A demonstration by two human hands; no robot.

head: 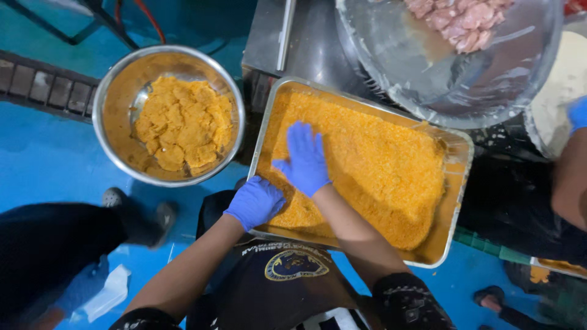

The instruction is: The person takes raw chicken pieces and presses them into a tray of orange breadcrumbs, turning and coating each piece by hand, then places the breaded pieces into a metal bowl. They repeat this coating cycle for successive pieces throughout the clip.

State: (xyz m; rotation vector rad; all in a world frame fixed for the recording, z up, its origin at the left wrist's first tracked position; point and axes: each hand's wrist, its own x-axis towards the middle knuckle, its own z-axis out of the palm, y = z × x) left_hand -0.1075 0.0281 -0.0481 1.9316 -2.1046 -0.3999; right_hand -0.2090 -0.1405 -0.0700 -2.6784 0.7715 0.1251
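Observation:
A rectangular metal tray point(460, 160) filled with orange breadcrumbs point(379, 159) lies in front of me. My right hand point(304, 160), in a blue glove, lies flat with spread fingers on the crumbs at the tray's left side. My left hand point(255, 201), also gloved in blue, is curled over the tray's near left rim, fingers bent; whether it holds anything is hidden.
A round steel bowl point(110, 104) with several crumb-coated pieces point(183, 125) stands to the left. A large plastic-lined bowl point(428, 79) with raw pink meat point(458, 21) sits at the upper right. Another person's arm with a blue glove point(575, 153) is at the right edge. Blue floor below.

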